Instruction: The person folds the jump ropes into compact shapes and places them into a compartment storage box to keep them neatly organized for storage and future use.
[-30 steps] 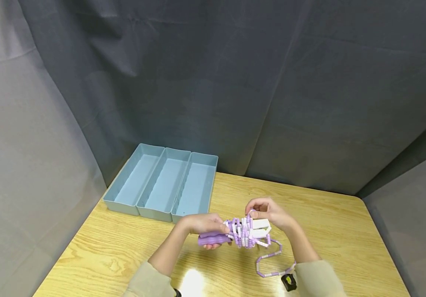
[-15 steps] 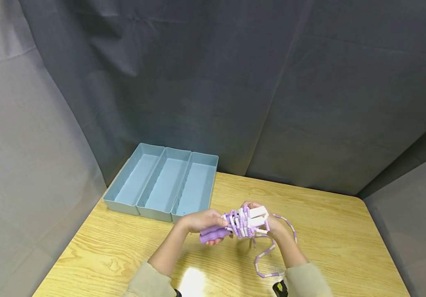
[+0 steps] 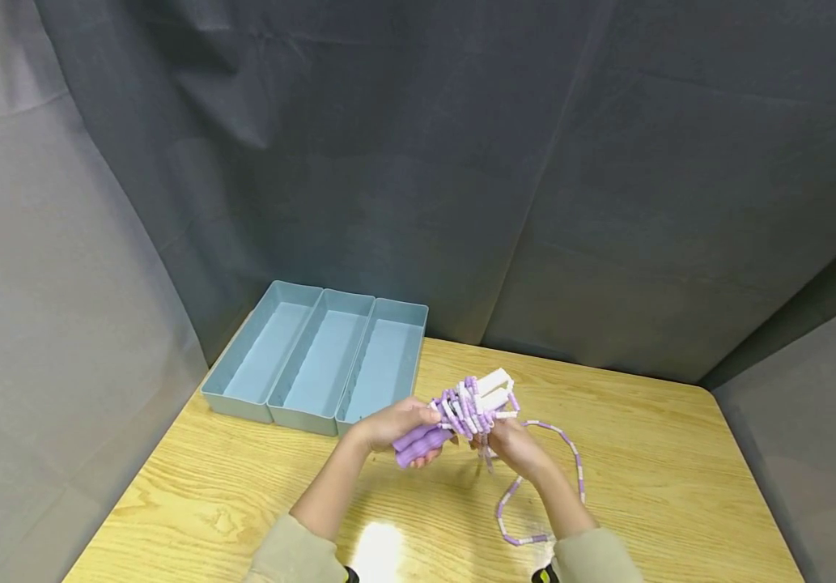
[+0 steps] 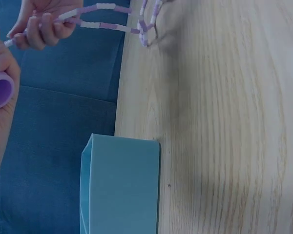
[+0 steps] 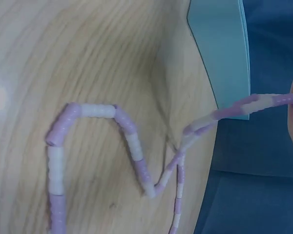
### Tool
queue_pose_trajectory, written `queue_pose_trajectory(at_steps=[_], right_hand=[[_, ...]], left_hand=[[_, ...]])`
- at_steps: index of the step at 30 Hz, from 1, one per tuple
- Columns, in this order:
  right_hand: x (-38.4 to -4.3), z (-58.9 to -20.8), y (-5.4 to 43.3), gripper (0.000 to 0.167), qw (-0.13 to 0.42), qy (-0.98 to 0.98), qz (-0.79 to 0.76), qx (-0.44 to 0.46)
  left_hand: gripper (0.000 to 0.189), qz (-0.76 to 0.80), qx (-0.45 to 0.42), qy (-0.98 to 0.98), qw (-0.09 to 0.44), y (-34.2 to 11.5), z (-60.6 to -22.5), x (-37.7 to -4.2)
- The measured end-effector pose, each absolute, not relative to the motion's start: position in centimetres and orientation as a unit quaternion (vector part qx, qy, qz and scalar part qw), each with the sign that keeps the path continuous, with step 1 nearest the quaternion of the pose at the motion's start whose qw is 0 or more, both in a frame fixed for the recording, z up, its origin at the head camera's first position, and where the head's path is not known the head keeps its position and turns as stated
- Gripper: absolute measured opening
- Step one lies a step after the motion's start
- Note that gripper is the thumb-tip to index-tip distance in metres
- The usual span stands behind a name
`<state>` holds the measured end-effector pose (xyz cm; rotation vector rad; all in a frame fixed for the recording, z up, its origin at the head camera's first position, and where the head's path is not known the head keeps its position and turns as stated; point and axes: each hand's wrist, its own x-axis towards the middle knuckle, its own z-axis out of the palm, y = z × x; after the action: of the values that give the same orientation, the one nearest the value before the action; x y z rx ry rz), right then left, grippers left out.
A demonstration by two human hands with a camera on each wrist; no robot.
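A beaded jump rope in purple and white is wound in several turns (image 3: 464,409) round its own handles. My left hand (image 3: 405,419) grips the purple handles (image 3: 418,445) with the thumb on top, and one hollow handle end (image 4: 1,91) faces the left wrist camera. Just below the wound bundle, my right hand (image 3: 514,447) holds the rope with curled fingers (image 4: 35,33). In the head view the bundle hides part of those fingers. From the right hand the loose rope (image 5: 56,170) runs down to the tabletop in a wavy loop.
Three light blue trays (image 3: 381,389) stand side by side at the back left of the wooden table (image 3: 643,453). Dark grey curtains (image 3: 403,162) close off the back, with paler cloth (image 3: 61,324) at the left side.
My right hand has moved from above the bundle, round behind it, to below it, carrying rope along. The handles have tilted, their white end rising. The loose rope has shifted on the table.
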<state>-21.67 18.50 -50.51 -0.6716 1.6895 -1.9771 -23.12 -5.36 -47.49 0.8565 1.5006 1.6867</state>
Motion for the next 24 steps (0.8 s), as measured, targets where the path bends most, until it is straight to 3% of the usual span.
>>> queue_pose_trajectory(at_steps=[11,24], right_hand=[[-21.4,-51.4,17.7,0.036,0.172,0.67,-0.659,-0.294],[-20.3,-52.3,18.4,0.035,0.172,0.697,-0.626,-0.305]], left_hand=[[0.045,0.697,0.276,0.577,0.324,-5.2,-47.5,-23.1],[0.045,0.757,0.191,0.548,0.299,-5.2,-47.4,-23.5]])
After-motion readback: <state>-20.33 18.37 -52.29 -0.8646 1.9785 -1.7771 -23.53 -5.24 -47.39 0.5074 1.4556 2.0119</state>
